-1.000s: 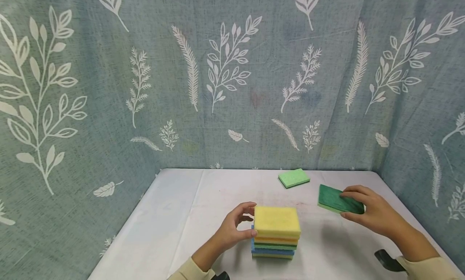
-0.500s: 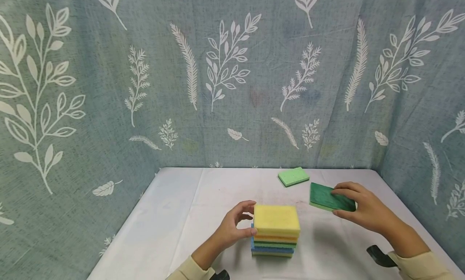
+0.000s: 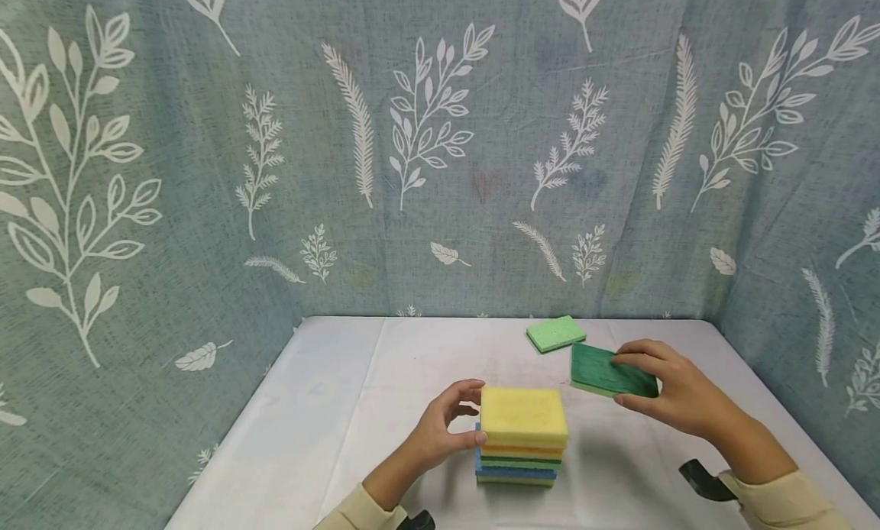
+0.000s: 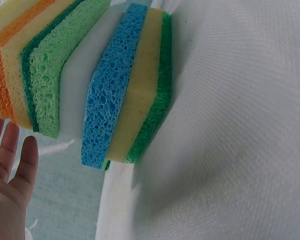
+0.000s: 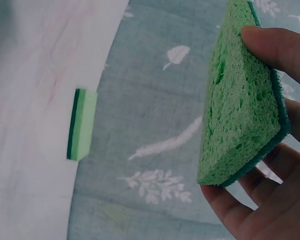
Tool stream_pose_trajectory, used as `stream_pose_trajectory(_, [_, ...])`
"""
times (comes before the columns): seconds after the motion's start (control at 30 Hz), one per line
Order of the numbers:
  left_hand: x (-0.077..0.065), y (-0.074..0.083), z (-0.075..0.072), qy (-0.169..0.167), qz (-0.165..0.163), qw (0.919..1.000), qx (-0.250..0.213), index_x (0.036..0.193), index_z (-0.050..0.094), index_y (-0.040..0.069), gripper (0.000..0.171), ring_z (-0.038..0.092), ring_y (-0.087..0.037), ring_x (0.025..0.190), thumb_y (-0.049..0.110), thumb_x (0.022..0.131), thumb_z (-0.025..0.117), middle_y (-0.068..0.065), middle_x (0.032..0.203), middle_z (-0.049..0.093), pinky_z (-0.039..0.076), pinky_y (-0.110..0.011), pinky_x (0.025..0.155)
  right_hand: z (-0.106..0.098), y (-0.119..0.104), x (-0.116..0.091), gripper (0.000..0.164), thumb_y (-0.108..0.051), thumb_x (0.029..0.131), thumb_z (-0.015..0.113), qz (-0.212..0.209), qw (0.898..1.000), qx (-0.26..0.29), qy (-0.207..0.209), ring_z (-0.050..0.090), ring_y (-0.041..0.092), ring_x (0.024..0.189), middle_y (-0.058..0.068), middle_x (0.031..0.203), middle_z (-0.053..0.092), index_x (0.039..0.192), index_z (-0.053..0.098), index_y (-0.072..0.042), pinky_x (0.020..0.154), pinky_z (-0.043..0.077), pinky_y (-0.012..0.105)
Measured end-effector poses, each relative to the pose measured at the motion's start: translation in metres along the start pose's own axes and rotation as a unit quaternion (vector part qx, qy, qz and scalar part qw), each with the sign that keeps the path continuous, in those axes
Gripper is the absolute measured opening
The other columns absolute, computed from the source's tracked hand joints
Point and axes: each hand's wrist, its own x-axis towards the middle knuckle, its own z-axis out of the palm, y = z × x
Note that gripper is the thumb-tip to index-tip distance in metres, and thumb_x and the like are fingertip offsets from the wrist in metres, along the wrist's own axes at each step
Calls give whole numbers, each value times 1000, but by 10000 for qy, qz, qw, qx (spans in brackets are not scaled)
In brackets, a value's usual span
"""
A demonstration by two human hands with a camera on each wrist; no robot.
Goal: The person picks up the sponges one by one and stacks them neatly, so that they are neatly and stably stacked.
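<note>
My right hand (image 3: 687, 389) holds a scouring sponge (image 3: 603, 370) above the table by its right end, dark green scrubbing face up. Its light green porous side (image 5: 235, 110) shows in the right wrist view, thumb on one side and fingers on the other. Left of it stands a stack of sponges, topped by a yellow sponge (image 3: 524, 414). Against the stack's left side rests my left hand (image 3: 443, 432), thumb at the front corner. In the left wrist view its fingertips are by the orange layer (image 4: 1, 82); green and blue sponges (image 4: 115, 85) lie lower in the stack.
A light green sponge (image 3: 555, 334) with a dark underside lies near the back edge of the white table (image 3: 330, 408). A leaf-patterned grey-green curtain (image 3: 440, 148) encloses the back and both sides.
My right hand has carried the dark green sponge leftward, closer to the stack and the sponge at the back. The left hand and the stack have stayed in place.
</note>
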Motion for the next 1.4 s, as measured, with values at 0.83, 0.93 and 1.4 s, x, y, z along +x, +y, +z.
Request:
stream_pose_trajectory(0.83, [1,-2,-2,-60,241,9997,60,138,48,15,63,54,-24,113,23,82,76,-9,120,59,47,-50,94,12,-24,17,47,-31,75,85,-400,9988,279,37,51,17,113,-5,124,54,117,68,-20,82,50,44])
stream_pose_trajectory(0.93, [2,-1,-2,-44,252,9996,79,138,48,14,63,54,-25,113,21,82,76,-10,119,59,47,-49,94,15,-28,19,47,-31,76,85,-379,9988,322,34,50,17,114,-6,125,53,118,67,-20,83,50,44])
stream_pose_trajectory(1.4, [0,-1,-2,1,156,9998,156,138,48,17,64,54,-24,114,26,82,77,-7,121,58,47,-45,94,32,-48,29,48,-30,77,83,-633,9950,756,-141,48,14,116,-7,126,51,121,66,-19,88,49,43])
